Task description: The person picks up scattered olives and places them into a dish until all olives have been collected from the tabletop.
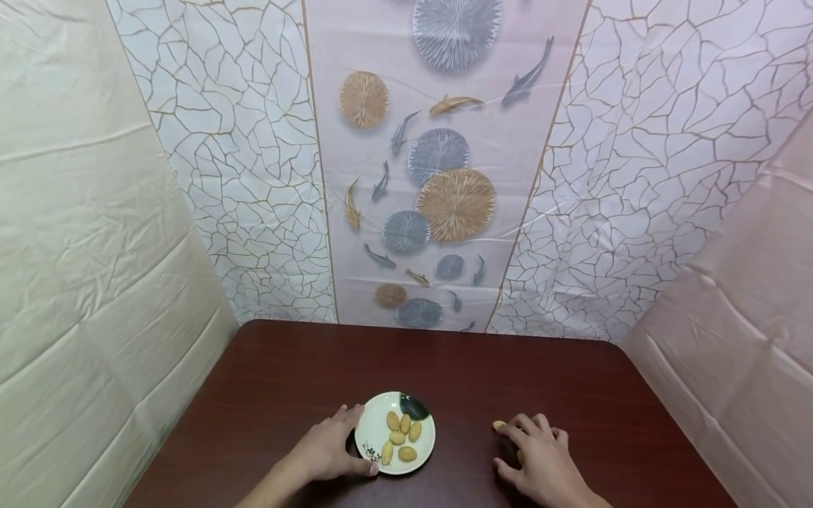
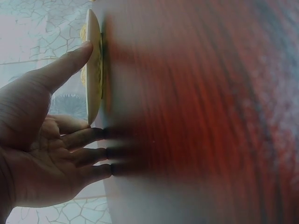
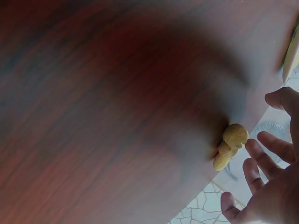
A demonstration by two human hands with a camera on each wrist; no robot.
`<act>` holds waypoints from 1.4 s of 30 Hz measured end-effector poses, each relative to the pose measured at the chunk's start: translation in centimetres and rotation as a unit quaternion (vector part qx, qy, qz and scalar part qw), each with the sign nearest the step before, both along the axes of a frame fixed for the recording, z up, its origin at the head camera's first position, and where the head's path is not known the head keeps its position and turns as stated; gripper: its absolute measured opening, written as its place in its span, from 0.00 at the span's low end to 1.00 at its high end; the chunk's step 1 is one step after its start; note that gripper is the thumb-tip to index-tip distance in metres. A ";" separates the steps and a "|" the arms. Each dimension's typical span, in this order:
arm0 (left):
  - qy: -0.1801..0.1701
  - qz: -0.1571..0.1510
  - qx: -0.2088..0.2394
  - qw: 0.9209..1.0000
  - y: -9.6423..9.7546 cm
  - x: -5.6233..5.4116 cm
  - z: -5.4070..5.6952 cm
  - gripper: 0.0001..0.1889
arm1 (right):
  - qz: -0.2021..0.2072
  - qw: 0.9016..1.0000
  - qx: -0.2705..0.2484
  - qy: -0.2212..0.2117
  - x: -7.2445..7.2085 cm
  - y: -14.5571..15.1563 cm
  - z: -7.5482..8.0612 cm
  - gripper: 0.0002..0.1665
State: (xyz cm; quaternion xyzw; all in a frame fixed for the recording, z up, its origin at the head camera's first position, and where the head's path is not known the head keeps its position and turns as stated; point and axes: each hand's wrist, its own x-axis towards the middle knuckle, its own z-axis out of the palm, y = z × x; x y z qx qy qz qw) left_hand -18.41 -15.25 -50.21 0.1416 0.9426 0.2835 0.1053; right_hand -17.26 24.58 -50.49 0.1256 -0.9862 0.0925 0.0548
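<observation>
On the table is a small white plate (image 1: pixel 376 415) with a dark green patch and a floral print. It bears several yellow-brown, nut-like ovals (image 1: pixel 407 454). My left hand (image 1: pixel 329 446) is at the plate's left side; in the left wrist view its nearly straight thumb and index finger touch the rim, the other fingertips at the tabletop. My right hand (image 1: pixel 538 455) hovers with parted, slightly bent fingers over loose ovals to the right of the plate. One oval (image 1: pixel 499 425) shows past its fingertips. In the right wrist view, ovals (image 3: pixel 235 135) lie close together before the fingers, apparently ungripped.
The dark red-brown wooden table (image 1: pixel 305 374) has rounded far corners. Behind it hangs a patterned cloth (image 1: pixel 419 261) with fish and round leaf shapes. Pale cloth walls (image 1: pixel 95 282) flank the table on both sides.
</observation>
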 end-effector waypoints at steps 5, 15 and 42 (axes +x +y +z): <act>-0.005 -0.002 0.004 1.000 0.0 0.0 0.1 0.62 | -0.001 1.000 -0.003 0.008 -0.1 0.5 -0.1 0.27; 0.001 -0.004 0.007 1.000 -0.2 -0.1 0.0 0.62 | -0.005 1.000 -0.018 0.019 -0.7 1.2 -0.7 0.23; -0.001 -0.002 0.000 1.000 -0.2 -0.2 -0.6 0.62 | 0.019 0.995 -0.005 0.095 -2.6 0.2 -1.9 0.15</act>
